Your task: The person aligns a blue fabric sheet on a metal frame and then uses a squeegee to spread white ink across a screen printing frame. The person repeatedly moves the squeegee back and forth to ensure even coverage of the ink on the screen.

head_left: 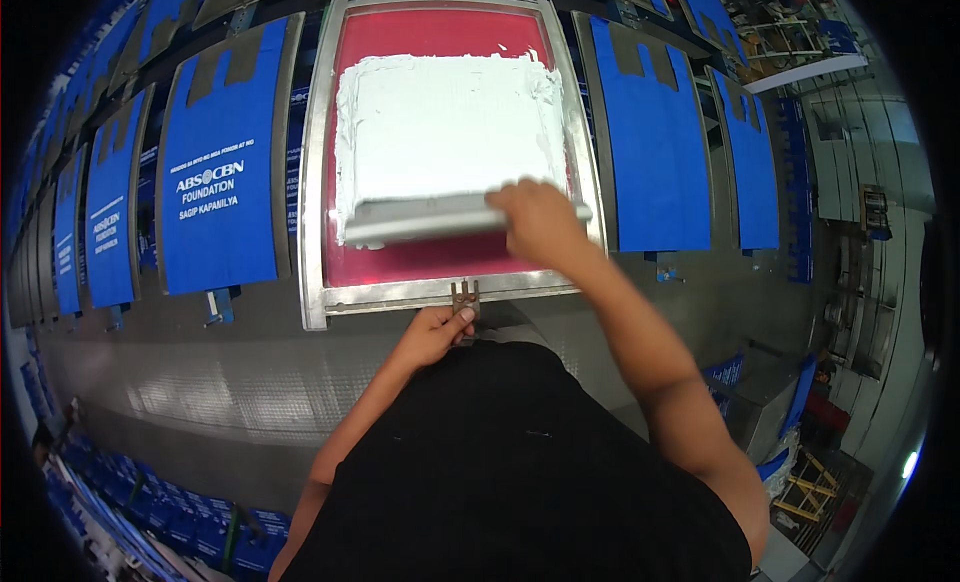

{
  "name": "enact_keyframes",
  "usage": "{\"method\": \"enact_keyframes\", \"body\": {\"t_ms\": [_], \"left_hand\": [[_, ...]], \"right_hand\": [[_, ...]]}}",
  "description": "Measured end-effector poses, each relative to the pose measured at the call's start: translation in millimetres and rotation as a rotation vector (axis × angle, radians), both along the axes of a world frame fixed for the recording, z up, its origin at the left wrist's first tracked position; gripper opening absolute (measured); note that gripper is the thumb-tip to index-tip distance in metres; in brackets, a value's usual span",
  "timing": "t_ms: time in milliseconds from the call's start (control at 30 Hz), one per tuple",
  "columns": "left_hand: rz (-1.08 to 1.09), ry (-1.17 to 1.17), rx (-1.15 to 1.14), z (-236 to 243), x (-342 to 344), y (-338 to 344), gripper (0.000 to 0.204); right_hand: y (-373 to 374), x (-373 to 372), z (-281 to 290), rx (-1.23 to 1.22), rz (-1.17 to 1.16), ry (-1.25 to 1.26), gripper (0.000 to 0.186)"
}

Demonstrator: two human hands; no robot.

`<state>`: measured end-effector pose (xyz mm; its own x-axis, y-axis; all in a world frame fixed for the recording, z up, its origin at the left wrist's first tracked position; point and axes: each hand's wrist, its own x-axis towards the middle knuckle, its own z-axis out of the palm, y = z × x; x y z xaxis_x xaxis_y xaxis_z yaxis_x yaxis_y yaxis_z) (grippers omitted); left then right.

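Note:
In front of me lies a screen printing frame (314, 182) with metal sides and red mesh (440, 32). White ink (450, 122) covers a large rectangle of the mesh, with rough, thick edges. My right hand (540, 220) is closed around the right part of a long grey squeegee (425, 220), which lies across the lower edge of the ink and looks slightly blurred. At the frame's near edge, my left hand (440, 334) grips a small brownish metal bracket (465, 295) at the middle. Whatever lies under the frame is hidden.
Blue printed fabric pieces lie on boards to the left (225, 162) and right (650, 142), in a row with the frame. A grey floor (230, 372) runs along the near side. More blue pieces (170, 512) are at the lower left. Yellow metal racks (810, 492) stand lower right.

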<state>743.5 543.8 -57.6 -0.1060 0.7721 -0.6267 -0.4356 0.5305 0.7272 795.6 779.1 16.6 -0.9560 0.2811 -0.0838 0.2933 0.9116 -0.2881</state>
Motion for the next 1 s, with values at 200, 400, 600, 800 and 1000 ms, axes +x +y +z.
{"method": "enact_keyframes", "body": {"t_ms": [200,400,600,800,1000], "left_hand": [[0.029,0.1,-0.142,-46.0,11.8,-5.9,0.045],[0.085,0.089,-0.225,-52.4,16.4,-7.8,0.043],[0.161,0.024,-0.251,-53.5,23.3,-11.1,0.038],[0.19,-0.012,-0.217,-48.3,25.5,-7.7,0.037],[0.095,0.017,-0.162,-53.8,15.8,-6.3,0.04]], "right_hand": [[-9.8,29.2,1.4,-0.076,-0.015,0.092,0.04],[58.1,-0.3,2.0,-0.08,-0.024,0.152,0.042],[100.8,-47.7,-12.0,0.001,0.01,0.14,0.037],[116.1,-79.0,-11.7,0.017,0.001,0.103,0.037],[115.1,-96.5,-21.5,0.079,-0.022,0.139,0.04]]}}
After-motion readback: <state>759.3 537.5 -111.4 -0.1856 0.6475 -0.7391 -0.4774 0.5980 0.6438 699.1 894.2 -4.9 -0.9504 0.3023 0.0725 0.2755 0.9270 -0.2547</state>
